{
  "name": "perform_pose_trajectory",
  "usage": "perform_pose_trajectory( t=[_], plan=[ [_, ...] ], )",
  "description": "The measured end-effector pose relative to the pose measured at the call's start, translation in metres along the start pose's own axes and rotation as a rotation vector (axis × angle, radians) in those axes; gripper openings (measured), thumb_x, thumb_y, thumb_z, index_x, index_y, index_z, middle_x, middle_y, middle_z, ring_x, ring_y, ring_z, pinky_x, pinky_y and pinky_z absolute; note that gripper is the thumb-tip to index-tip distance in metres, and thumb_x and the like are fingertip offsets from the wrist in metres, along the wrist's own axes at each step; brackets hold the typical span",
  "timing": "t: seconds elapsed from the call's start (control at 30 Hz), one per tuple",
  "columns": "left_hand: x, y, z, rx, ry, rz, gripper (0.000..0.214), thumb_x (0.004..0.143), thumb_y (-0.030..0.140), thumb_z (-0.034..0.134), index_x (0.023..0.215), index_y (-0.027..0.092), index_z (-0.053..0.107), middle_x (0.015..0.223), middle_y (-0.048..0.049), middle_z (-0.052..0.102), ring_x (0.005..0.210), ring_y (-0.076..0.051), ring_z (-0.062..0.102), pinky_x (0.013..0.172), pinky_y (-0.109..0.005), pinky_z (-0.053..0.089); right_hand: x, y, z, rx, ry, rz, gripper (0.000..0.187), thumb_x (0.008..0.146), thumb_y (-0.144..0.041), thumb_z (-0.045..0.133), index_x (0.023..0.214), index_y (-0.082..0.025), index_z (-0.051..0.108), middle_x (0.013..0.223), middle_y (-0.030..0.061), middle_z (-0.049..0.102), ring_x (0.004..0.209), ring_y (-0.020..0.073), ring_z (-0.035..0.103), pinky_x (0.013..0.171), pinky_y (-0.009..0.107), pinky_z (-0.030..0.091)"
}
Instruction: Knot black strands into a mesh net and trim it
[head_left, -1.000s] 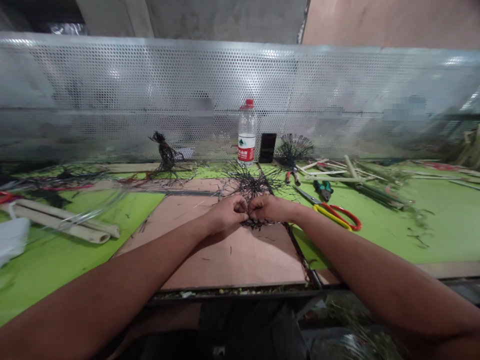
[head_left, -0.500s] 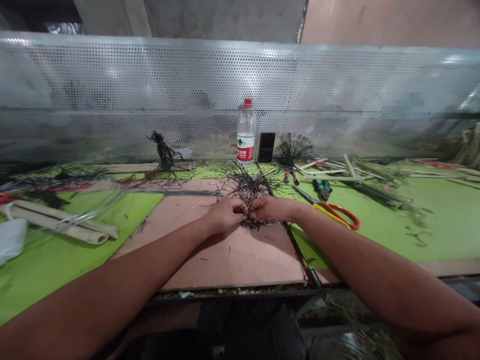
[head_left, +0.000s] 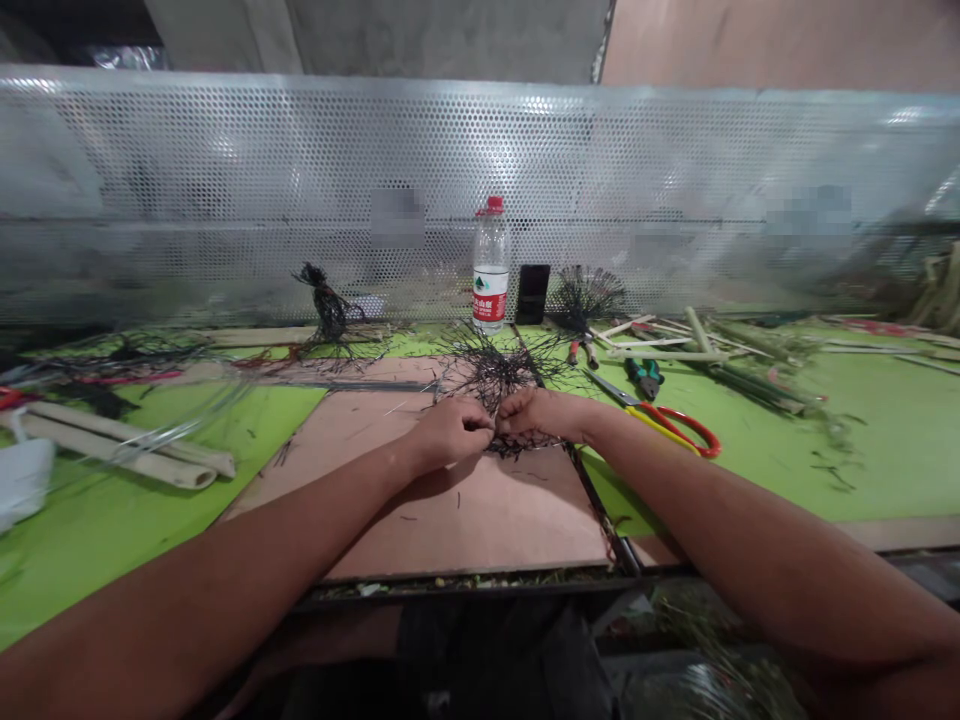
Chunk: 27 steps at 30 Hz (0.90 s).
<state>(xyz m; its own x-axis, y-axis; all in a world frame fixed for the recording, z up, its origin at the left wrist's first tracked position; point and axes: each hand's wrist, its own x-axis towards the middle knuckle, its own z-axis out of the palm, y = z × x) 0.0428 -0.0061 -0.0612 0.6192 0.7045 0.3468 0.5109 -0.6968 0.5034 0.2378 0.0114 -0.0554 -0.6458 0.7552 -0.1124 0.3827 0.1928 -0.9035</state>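
Note:
A spread of thin black wires [head_left: 501,365] lies on the pinkish board [head_left: 450,530] in front of me, with more dark strands under and behind my fingers. My left hand [head_left: 452,432] is closed in a pinch at the near side of this bunch. Facing it, my right hand [head_left: 538,412] is closed too, its fingers curled down into the strands. The two sets of fingertips almost meet. What exactly lies between them is too small to make out, but it looks like a black wire.
Scissors [head_left: 679,430] with red and yellow handles lie right of my right forearm, near green-handled pliers [head_left: 645,378]. A water bottle [head_left: 491,270] and a phone [head_left: 533,294] stand behind. Pale bamboo tubes [head_left: 142,450] lie left. A perforated metal screen [head_left: 300,180] closes the back.
Both hands stay at the same spot over the black wires. Only very slight finger shifts show.

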Motion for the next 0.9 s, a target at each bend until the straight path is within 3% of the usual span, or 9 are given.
perform_pose_trajectory(
  t=[0.2, 0.5, 0.67, 0.9],
  plan=[
    [0.0, -0.004, 0.003, -0.001, 0.004, -0.044, 0.016, 0.074, 0.027, 0.06, 0.073, 0.015, 0.071, 0.077, -0.005, 0.066, 0.074, -0.016, 0.058, 0.069, -0.024, 0.041, 0.001, 0.001, -0.001, -0.006, 0.023, 0.021, 0.007, 0.065, -0.022, 0.059, 0.067, -0.015, 0.059, 0.053, -0.0058, 0.05, 0.048, 0.0071, 0.039, 0.047, 0.021, 0.025],
    [0.002, -0.003, 0.005, 0.01, 0.006, -0.11, 0.019, 0.072, 0.023, 0.054, 0.062, 0.013, 0.065, 0.068, -0.0029, 0.063, 0.064, -0.013, 0.053, 0.062, -0.023, 0.037, 0.002, 0.003, 0.001, 0.008, 0.039, 0.025, 0.007, 0.063, -0.022, 0.058, 0.065, -0.016, 0.057, 0.05, -0.0072, 0.048, 0.046, 0.0064, 0.038, 0.046, 0.02, 0.025],
    [0.002, -0.004, 0.0, -0.052, -0.087, -0.189, 0.023, 0.074, 0.029, 0.051, 0.067, 0.013, 0.064, 0.062, -0.0003, 0.057, 0.061, -0.012, 0.048, 0.058, -0.022, 0.034, 0.0, -0.001, 0.002, 0.0, 0.048, 0.039, 0.008, 0.064, -0.023, 0.058, 0.065, -0.016, 0.057, 0.05, -0.0068, 0.048, 0.046, 0.0069, 0.038, 0.046, 0.021, 0.026],
    [0.004, -0.019, -0.002, -0.163, -0.193, -0.182, 0.027, 0.077, 0.034, 0.049, 0.078, 0.013, 0.064, 0.068, -0.0006, 0.058, 0.064, -0.013, 0.048, 0.06, -0.023, 0.034, -0.001, -0.003, 0.002, -0.056, 0.04, 0.038, 0.011, 0.067, -0.025, 0.058, 0.062, -0.015, 0.055, 0.051, -0.0061, 0.048, 0.047, 0.0068, 0.038, 0.047, 0.021, 0.026]
  ],
)
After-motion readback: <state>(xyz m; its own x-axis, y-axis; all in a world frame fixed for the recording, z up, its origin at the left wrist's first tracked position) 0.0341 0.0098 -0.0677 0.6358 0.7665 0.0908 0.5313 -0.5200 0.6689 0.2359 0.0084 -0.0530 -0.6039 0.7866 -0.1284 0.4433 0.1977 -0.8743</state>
